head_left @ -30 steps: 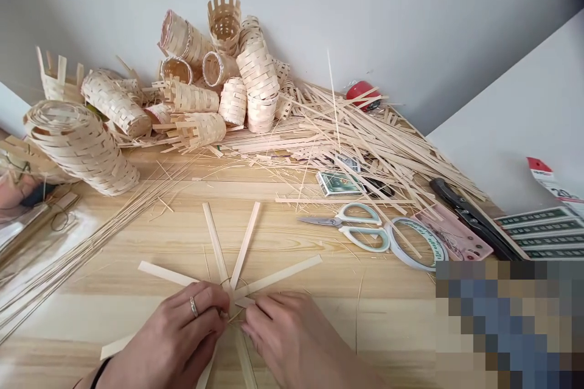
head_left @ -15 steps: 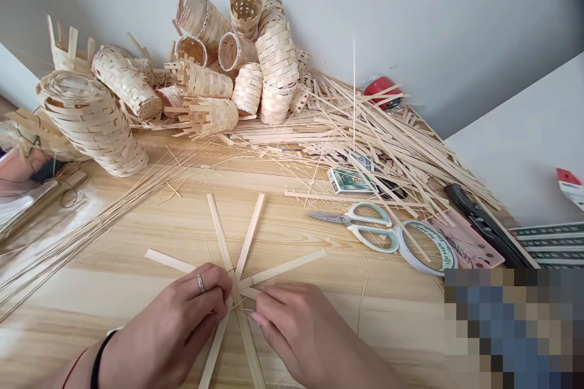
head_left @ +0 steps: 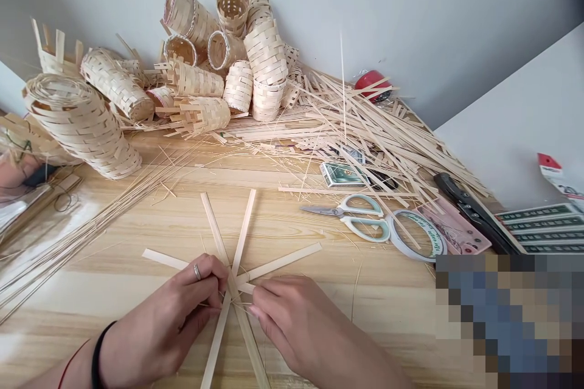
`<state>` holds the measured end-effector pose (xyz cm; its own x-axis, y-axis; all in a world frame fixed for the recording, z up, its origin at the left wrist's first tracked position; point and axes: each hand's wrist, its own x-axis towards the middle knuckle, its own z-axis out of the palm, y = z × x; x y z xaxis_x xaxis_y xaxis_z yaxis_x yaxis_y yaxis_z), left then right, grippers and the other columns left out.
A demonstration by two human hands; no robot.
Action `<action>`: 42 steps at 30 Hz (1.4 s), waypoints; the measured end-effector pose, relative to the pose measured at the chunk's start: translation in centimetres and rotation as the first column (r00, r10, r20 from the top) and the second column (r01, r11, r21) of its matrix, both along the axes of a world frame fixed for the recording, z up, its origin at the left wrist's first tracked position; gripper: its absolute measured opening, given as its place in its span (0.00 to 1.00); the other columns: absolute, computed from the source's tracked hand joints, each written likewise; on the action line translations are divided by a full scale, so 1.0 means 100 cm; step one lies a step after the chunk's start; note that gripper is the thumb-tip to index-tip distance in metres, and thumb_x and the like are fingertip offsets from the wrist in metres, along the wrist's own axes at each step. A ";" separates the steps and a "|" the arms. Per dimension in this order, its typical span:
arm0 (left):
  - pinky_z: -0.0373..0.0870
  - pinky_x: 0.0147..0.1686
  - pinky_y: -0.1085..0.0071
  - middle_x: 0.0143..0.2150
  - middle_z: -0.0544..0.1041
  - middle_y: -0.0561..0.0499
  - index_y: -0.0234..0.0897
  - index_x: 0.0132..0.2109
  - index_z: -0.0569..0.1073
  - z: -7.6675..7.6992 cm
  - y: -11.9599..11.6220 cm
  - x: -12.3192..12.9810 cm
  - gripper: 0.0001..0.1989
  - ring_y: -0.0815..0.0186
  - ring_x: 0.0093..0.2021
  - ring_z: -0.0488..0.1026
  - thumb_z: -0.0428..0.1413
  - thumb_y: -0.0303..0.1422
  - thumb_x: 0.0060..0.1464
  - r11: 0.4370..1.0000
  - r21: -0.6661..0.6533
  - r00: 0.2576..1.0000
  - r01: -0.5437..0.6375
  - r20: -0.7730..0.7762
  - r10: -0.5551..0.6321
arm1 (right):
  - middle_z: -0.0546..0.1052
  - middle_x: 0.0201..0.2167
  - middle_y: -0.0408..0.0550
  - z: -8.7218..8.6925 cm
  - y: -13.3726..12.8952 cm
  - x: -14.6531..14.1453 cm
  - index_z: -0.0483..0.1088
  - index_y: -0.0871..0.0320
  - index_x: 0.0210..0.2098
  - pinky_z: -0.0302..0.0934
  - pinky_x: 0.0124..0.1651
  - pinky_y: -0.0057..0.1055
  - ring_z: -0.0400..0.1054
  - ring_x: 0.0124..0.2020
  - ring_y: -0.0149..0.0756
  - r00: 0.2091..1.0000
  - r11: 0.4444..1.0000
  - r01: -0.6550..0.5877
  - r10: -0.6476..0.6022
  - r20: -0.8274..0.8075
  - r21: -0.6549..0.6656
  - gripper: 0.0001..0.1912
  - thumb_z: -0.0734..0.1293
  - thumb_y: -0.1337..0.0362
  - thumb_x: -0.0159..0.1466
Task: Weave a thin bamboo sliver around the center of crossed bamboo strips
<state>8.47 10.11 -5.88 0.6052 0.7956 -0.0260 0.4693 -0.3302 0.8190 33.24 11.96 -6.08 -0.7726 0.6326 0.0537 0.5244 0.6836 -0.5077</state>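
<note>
Flat pale strips [head_left: 245,225] cross one another in a star shape on the wooden table. My left hand [head_left: 182,310], with a ring on one finger, is closed at the left of the crossing, fingers pinched on a thin strand near the strips. On the other side my right hand [head_left: 292,322] pinches the thin strand [head_left: 241,303] by thumb and finger, its other fingers resting over a short strip end. The strand passes across the strips just below their centre. Parts of the left strip are hidden under my left hand.
Woven baskets [head_left: 196,79] are heaped against the wall, with a pile of loose strips [head_left: 365,127] beside them. Scissors [head_left: 360,213], a tape roll [head_left: 417,236], a pink tray [head_left: 465,231] and a black-handled tool [head_left: 474,213] lie at right. Thin strands [head_left: 104,213] spread at left.
The whole view has shifted slightly, so the background sits further left. My left hand's fingertips have drawn a little away from the crossing, showing more of the strips there.
</note>
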 end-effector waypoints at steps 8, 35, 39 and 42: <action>0.73 0.46 0.70 0.47 0.71 0.47 0.40 0.40 0.64 0.003 0.002 0.001 0.11 0.63 0.46 0.70 0.43 0.19 0.66 1.000 0.001 1.000 0.013 -0.012 -0.013 | 0.73 0.26 0.42 0.002 0.001 0.001 0.69 0.55 0.31 0.59 0.31 0.33 0.67 0.26 0.34 1.000 1.000 -0.013 0.013 0.008 -0.019 0.16 0.59 0.69 0.75; 0.67 0.54 0.57 0.58 0.67 0.44 0.39 0.42 0.70 -0.005 -0.006 0.001 0.10 0.55 0.59 0.63 0.50 0.19 0.66 0.939 0.339 0.983 -0.063 -0.142 0.118 | 0.73 0.33 0.41 0.004 0.005 0.000 0.69 0.56 0.36 0.60 0.32 0.28 0.66 0.28 0.31 0.973 0.958 0.120 -0.166 -0.163 -0.260 0.09 0.64 0.63 0.74; 0.68 0.55 0.59 0.59 0.68 0.44 0.39 0.40 0.69 -0.007 -0.003 0.001 0.09 0.56 0.59 0.65 0.50 0.21 0.67 0.948 0.309 0.984 -0.082 -0.128 0.126 | 0.73 0.42 0.47 -0.002 0.007 -0.002 0.69 0.55 0.47 0.67 0.36 0.29 0.70 0.35 0.33 0.908 0.923 0.223 -0.313 -0.278 -0.313 0.06 0.61 0.67 0.74; 0.69 0.55 0.61 0.59 0.69 0.43 0.38 0.39 0.69 -0.006 -0.002 0.000 0.09 0.57 0.59 0.66 0.50 0.22 0.67 0.957 0.280 0.987 -0.074 -0.117 0.110 | 0.71 0.43 0.48 -0.010 0.007 -0.003 0.69 0.55 0.48 0.69 0.41 0.32 0.71 0.40 0.35 0.899 0.938 0.236 -0.310 -0.310 -0.254 0.11 0.59 0.73 0.73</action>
<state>8.43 9.91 -6.43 0.5350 0.8353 0.1271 0.6045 -0.4835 0.6331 32.89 12.69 -7.11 -0.5253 0.8413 0.1277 0.4449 0.3995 -0.8016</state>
